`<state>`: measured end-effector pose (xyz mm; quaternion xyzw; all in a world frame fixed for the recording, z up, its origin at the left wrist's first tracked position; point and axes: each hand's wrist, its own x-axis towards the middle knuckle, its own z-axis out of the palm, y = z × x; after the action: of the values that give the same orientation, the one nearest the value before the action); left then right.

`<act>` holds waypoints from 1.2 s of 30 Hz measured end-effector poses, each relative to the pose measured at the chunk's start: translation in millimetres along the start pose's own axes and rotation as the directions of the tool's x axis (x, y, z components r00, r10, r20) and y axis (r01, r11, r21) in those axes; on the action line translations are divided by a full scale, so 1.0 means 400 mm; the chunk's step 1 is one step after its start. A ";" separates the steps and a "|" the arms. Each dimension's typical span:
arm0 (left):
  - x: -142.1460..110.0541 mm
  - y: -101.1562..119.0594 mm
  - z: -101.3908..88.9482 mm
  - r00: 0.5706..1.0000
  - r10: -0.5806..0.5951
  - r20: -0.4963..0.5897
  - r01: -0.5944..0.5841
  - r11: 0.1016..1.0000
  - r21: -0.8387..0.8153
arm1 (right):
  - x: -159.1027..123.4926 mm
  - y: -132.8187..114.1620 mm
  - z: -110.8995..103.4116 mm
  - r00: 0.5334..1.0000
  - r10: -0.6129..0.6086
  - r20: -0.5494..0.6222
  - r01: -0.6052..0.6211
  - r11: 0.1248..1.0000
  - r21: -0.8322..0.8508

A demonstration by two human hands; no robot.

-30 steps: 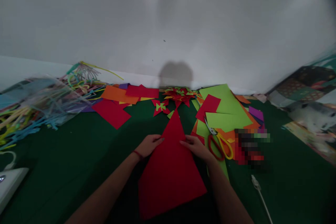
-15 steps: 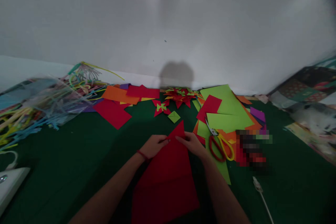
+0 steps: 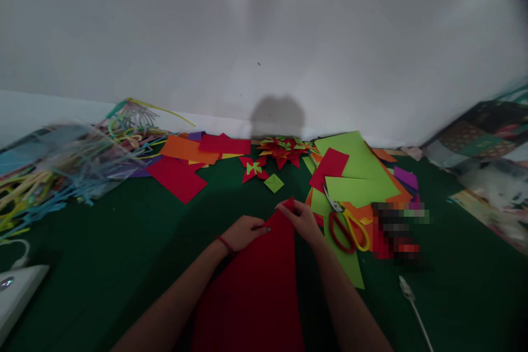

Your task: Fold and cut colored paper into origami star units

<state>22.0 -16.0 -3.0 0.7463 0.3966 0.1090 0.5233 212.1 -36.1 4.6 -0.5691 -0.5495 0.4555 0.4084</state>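
Observation:
A large sheet of red paper [image 3: 256, 291] stretches from the bottom edge up to a pointed far corner between my hands. My left hand [image 3: 248, 231] is closed on its left slanting edge, the thumb lying on top. Close to the tip, my right hand [image 3: 300, 221] pinches the paper between thumb and fingers. Just beyond the tip lies a small folded green paper square [image 3: 274, 183]. Behind it are a red and green paper star [image 3: 253, 168] and a layered cluster of folded red, orange and green paper [image 3: 285, 149].
Scissors [image 3: 348, 228] with red and yellow handles lie on green sheets [image 3: 363, 190] at right, near a pixelated patch. A white cable [image 3: 412, 297] is at lower right. Bagged coloured strips [image 3: 82, 159] and a white device [image 3: 20, 291] are at left. Red sheets [image 3: 177, 176] lie behind.
The red sheet has come nearer to me, and its crosswise fold line has gone from view. My right hand has shifted slightly right and now grips at the tip. My left hand has barely moved.

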 end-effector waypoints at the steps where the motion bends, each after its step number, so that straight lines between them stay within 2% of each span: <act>1: 0.001 -0.001 0.002 1.000 -0.001 0.003 0.001 1.000 -0.002 | 0.002 -0.001 -0.002 1.000 -0.004 -0.012 0.004 1.000 -0.009; 13: 0.002 0.001 0.006 1.000 -0.019 0.023 0.019 1.000 -0.023 | 0.015 -0.010 -0.008 0.985 -0.038 -0.167 0.024 0.996 -0.083; 18: -0.019 -0.032 -0.021 0.996 -0.061 0.063 0.061 0.998 -0.001 | 0.024 0.006 -0.054 0.936 -0.028 -0.350 0.015 0.999 -0.042; 21: -0.041 -0.051 -0.054 0.992 -0.090 0.087 0.092 0.996 -0.015 | 0.027 0.020 -0.088 0.915 -0.006 -0.403 0.008 1.000 0.003; 24: -0.053 -0.059 -0.081 0.992 -0.114 0.057 0.117 0.992 -0.054 | 0.021 0.033 -0.102 0.941 0.057 -0.334 -0.039 0.998 0.058; 29: -0.048 -0.068 -0.086 0.989 -0.143 -0.031 0.138 0.981 -0.135 | -0.019 0.028 -0.095 0.985 0.156 -0.073 -0.149 0.984 0.093; 33: -0.044 -0.073 -0.074 0.987 -0.149 -0.063 0.135 0.975 -0.177 | -0.052 0.026 -0.087 0.961 0.186 0.204 -0.206 0.975 0.085; 34: -0.044 -0.073 -0.072 0.986 -0.147 -0.078 0.131 0.975 -0.180 | -0.057 0.031 -0.085 0.955 0.182 0.235 -0.205 0.976 0.077; 36: -0.049 -0.071 -0.071 0.981 -0.140 -0.133 0.116 0.977 -0.178 | -0.061 0.047 -0.081 0.960 0.183 0.213 -0.197 0.980 0.043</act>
<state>-21.0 -6.3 -10.5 0.6620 0.4702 0.1621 0.5607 248.6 -60.5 -3.6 -0.5550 -0.5172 0.5669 0.3210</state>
